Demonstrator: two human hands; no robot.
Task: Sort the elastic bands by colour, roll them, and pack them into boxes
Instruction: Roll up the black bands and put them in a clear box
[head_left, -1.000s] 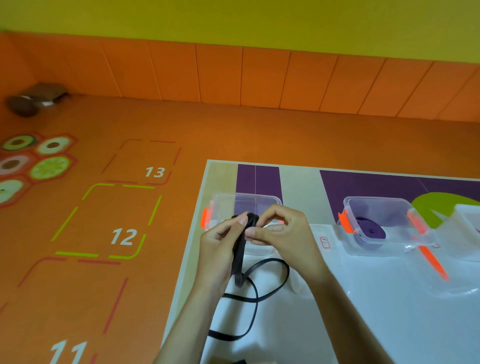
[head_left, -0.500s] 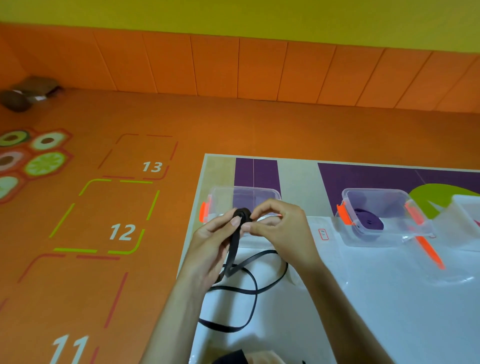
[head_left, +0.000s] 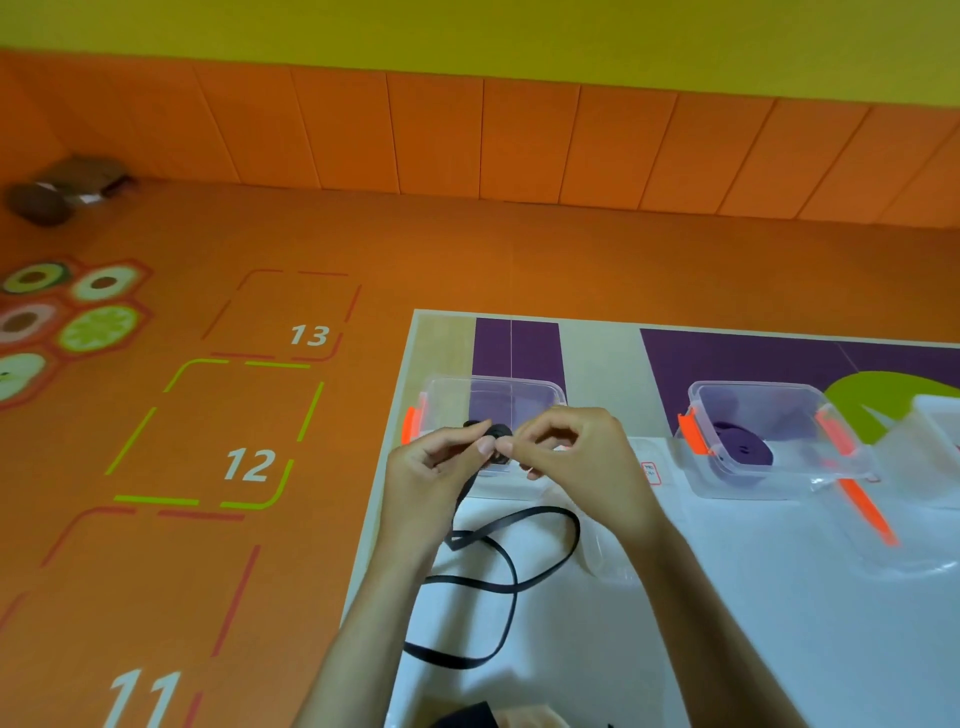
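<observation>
A black elastic band lies in loose loops on the white table, and its upper end is wound into a small roll. My left hand and my right hand both pinch that roll between thumb and fingertips, just in front of a clear box with an orange latch. A second clear box to the right holds a rolled purple band.
A clear lid with an orange latch lies in front of the right box. Part of another clear box shows at the right edge. The table's left edge borders an orange floor mat with numbered squares.
The roll at my fingertips has grown a little, and the loose band on the table has been drawn up slightly. Both hands stay in front of the left box.
</observation>
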